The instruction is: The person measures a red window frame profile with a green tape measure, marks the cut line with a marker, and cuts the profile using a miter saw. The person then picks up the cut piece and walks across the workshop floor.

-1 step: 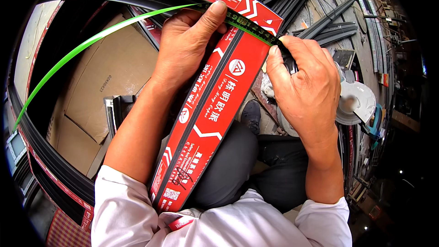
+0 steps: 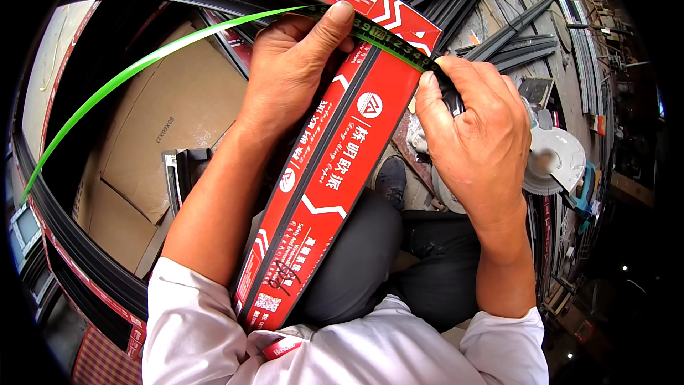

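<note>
A green tape measure blade with dark markings lies across the corner of a black frame whose bars carry red printed protective film. My left hand is closed on the blade at the frame's inner edge, its thumb pressed on top and its fingers curled beneath. At the outer edge, my right hand pinches the blade between thumb and forefinger. From my left hand the blade bows away to the far left side of the frame. The tape's case cannot be made out.
Flattened brown cardboard shows inside the frame opening. Loose black profiles lie on the floor at the far right. A circular saw with a round pale blade guard stands at the right. My shoe is below the frame bar.
</note>
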`<move>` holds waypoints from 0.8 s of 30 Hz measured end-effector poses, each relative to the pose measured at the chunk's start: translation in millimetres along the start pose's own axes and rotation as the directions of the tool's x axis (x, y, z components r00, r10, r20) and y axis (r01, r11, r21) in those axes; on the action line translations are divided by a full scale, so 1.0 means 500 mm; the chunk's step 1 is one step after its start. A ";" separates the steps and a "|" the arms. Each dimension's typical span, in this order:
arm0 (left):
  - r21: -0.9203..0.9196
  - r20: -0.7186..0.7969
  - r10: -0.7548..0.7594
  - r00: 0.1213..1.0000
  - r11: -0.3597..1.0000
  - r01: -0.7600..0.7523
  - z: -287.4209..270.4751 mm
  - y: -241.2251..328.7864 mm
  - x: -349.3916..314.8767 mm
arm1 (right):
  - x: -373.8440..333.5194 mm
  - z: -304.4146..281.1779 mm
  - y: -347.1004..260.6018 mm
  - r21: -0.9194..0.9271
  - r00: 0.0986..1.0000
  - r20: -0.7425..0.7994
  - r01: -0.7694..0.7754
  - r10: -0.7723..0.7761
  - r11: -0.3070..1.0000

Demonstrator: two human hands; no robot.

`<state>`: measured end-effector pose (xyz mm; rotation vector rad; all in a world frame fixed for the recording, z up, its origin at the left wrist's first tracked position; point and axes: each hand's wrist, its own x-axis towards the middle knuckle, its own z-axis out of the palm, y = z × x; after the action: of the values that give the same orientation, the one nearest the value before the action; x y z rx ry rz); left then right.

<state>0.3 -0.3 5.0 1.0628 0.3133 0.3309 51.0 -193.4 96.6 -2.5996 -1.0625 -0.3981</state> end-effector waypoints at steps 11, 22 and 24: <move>0.030 0.009 -0.012 1.000 0.999 0.012 -0.006 0.005 -0.001 | 0.004 -0.008 -0.005 0.008 0.999 0.033 -0.016 0.016 1.000; 0.015 -0.001 -0.006 1.000 1.000 0.006 0.001 0.003 -0.004 | 0.002 -0.011 0.002 0.040 0.999 0.031 -0.012 0.011 0.999; 0.036 -0.004 -0.003 1.000 0.999 0.003 -0.004 -0.001 -0.002 | 0.001 -0.010 0.002 0.039 1.000 0.027 -0.016 0.015 0.999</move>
<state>-1.5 0.3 3.7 1.0972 0.3255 0.3253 51.7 -195.6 100.9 -2.5845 -1.0474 -0.3362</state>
